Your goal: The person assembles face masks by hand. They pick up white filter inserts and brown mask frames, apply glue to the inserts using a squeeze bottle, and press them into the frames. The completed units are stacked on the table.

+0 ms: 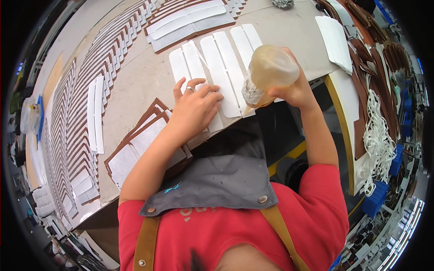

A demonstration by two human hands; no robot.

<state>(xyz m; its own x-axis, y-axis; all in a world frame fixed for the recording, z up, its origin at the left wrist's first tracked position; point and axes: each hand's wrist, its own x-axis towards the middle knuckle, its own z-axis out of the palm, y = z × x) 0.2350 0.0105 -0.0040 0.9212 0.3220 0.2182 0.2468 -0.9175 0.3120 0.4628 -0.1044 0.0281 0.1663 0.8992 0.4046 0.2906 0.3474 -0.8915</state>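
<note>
My right hand [294, 88] is wrapped round a translucent squeeze bottle [273, 67] with yellowish contents. The bottle is tipped neck down, and its crusted, silvery lower part ends in a narrow tip by the table's near edge. Under the tip lie white slotted strips [224, 67], set side by side in pairs. Whether the tip touches a strip I cannot tell. My left hand [194, 106] rests with fingers spread on the left-hand strips [181, 61], holding nothing. By my left forearm sits a stack of brown-edged panels with pale faces [144, 133], partly hidden by the arm.
Overlapping rows of brown-edged pieces [95, 63] cover the table's left side, with a white strip pair [95, 115] on them. More panels [190, 25] lie at the back. To the right are a white piece stack [333, 43], brown strips [361, 108] and tangled white cord [377, 131].
</note>
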